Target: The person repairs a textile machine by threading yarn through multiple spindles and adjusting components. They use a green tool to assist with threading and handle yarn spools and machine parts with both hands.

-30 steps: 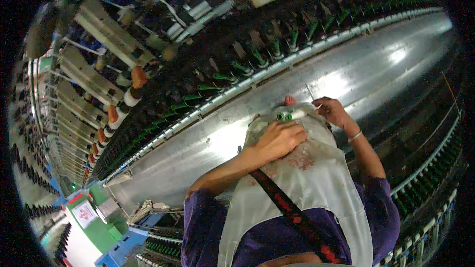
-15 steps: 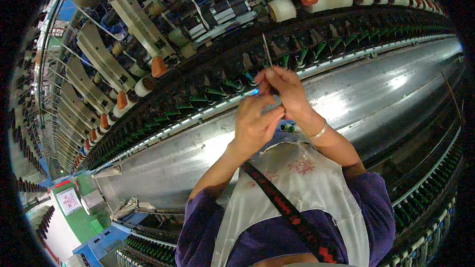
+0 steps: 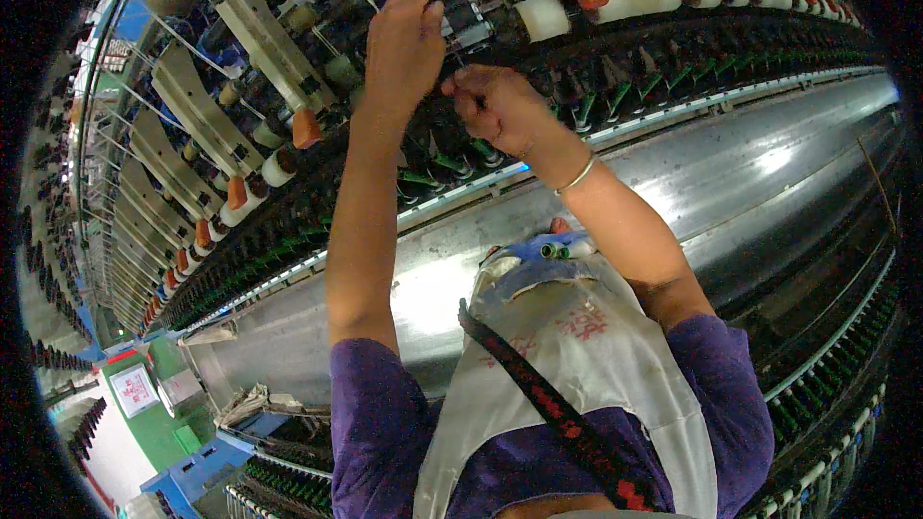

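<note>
Silvery metal rollers [image 3: 472, 36] lay just right of our bare left hand [image 3: 408, 46], their long axis slanting up to the right. That hand was the nearer, overlapping their left end in view. Our bare right hand [image 3: 502, 111] stood below them, fingers curled in. Whether either grip was clamped on anything, we could not tell. Farther right sat a cream-coloured cylindrical roller [image 3: 545, 18], above slim green tubes [image 3: 585, 106].

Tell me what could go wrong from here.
The left hand is close beside the silver cylinders; fingers might get pinched if those turn.
The bangle on the right wrist could catch on the nearby green bobbins.
The green-rimmed tubes at the apron might drop out.
</note>
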Demonstrator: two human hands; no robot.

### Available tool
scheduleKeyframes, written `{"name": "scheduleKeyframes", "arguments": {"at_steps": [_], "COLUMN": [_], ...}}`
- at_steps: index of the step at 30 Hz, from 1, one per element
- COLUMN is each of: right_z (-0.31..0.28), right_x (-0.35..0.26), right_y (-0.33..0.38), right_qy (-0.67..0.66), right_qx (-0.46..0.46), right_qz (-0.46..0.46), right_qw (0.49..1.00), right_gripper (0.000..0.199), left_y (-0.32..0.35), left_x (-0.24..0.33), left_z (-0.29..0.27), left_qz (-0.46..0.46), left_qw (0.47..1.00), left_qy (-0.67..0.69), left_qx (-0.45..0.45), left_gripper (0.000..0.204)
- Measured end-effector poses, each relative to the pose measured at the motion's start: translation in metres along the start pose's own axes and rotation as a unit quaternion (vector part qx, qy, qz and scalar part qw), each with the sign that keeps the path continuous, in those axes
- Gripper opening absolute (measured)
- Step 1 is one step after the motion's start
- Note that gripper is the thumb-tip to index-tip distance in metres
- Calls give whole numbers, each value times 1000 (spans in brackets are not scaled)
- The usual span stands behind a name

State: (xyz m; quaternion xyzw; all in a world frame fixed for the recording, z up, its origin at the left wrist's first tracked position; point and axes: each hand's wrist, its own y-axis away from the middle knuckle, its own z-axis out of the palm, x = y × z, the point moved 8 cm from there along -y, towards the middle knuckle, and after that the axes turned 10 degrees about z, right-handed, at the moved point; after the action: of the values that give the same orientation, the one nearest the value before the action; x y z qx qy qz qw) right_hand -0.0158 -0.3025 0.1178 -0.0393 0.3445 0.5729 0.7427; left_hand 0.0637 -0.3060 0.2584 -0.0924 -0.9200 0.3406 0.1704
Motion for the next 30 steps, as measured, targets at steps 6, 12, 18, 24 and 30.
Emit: {"name": "scheduleKeyframes", "arguments": {"at_steps": [6,12,18,24,30], "right_z": [-19,-24,-28,-15,12], "right_x": [-6,-21,-17,-28,-48], "right_y": [-2,4,9,72,60], "right_qy": [254,429,388,625,652], "right_qx": [137,210,169,289,196], "right_qz": [-179,-273,-165,-375,-439], "right_qw": [941,835,891,621,587], "right_gripper": [20,22,21,12,4], "left_y": [-15,-22,-2,109,169], "left_x": [-65,-88,-43,29,-59], "left_z": [50,72,40,5,133], "left_qz": [-116,-148,-120,-132,-419], "left_qw": [966,941,978,976,620], "left_qy": [-70,-124,-54,79,600], "left_qx": [-220,-278,-164,157,283], "left_gripper": [55,64,34,18,28]}}
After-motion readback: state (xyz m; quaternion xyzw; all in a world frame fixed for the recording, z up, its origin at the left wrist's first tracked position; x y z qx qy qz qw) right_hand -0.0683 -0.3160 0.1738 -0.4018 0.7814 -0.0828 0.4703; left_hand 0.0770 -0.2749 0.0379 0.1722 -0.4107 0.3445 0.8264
